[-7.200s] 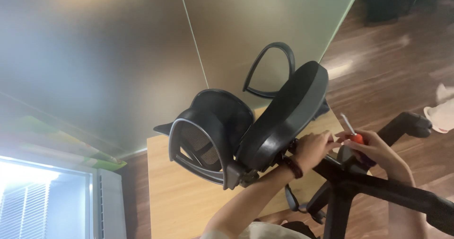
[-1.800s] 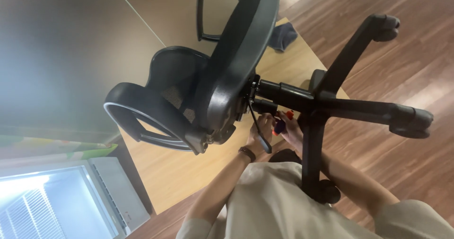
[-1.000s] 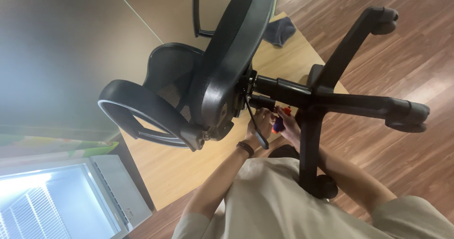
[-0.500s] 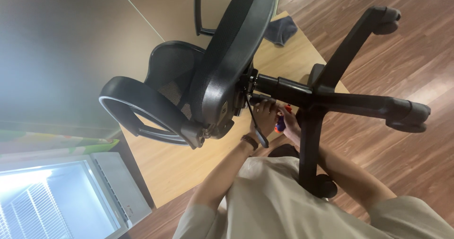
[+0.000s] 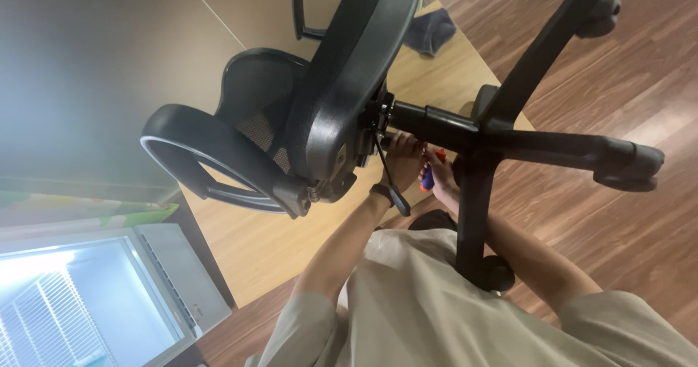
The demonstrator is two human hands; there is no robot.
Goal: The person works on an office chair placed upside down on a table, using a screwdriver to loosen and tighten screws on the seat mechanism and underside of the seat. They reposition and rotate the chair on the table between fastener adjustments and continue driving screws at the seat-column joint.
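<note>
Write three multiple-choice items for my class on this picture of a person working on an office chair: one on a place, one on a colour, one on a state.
1. Where does the dark cloth lie?
A. on the wooden board
B. on the chair seat
C. over the person's arm

2. What colours show on the handle of the tool?
A. green and white
B. orange and blue
C. all black

3. How is the office chair placed?
A. upright on its wheels
B. tipped on its side, base in the air
C. hanging from the ceiling

Answers: 1 A, the cloth rests at the far corner of the wooden board. 2 B, the handle between the left hand and right hand shows both. 3 B, the star base juts sideways over the floor.
</note>
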